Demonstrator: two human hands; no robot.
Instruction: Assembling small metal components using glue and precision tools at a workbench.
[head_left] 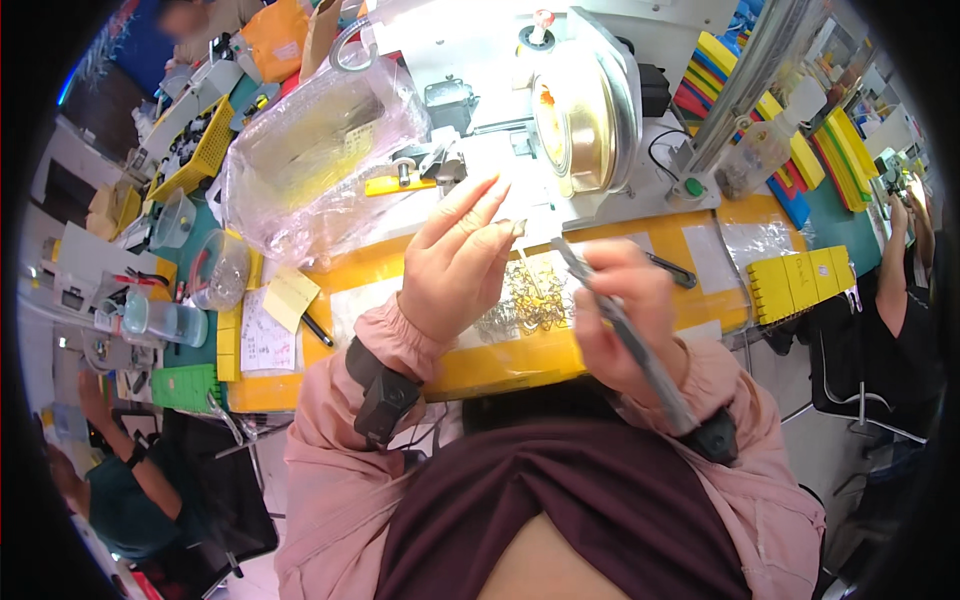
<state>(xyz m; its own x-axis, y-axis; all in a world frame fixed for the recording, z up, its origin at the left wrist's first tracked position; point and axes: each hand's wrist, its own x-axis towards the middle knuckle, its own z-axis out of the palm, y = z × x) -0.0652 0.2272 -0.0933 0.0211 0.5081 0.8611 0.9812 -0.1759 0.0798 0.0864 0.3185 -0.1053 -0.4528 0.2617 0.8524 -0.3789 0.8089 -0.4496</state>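
Note:
My left hand [452, 262] is raised over the workbench, its thumb and fingers pinched on a small greyish piece [518, 229], too small to name. Wrapped in my right hand [632, 312] is a long, flat grey tool [640, 345], slanting from its tip near the left hand's fingertips down toward my right wrist; motion blurs it and the fingers. Tool and small piece are apart. Below and between both hands lies a loose pile of small gold and silver wire-like metal parts [538, 300] on the yellow bench top [480, 370].
A machine with a large pale wheel [585, 125] stands behind my hands. Left are a clear plastic bag [310, 150], a paper slip [290, 298] and a black pen [317, 331]. A dark cutter-like tool [672, 270] lies right, near a yellow bin [800, 284]. Co-workers sit at both sides.

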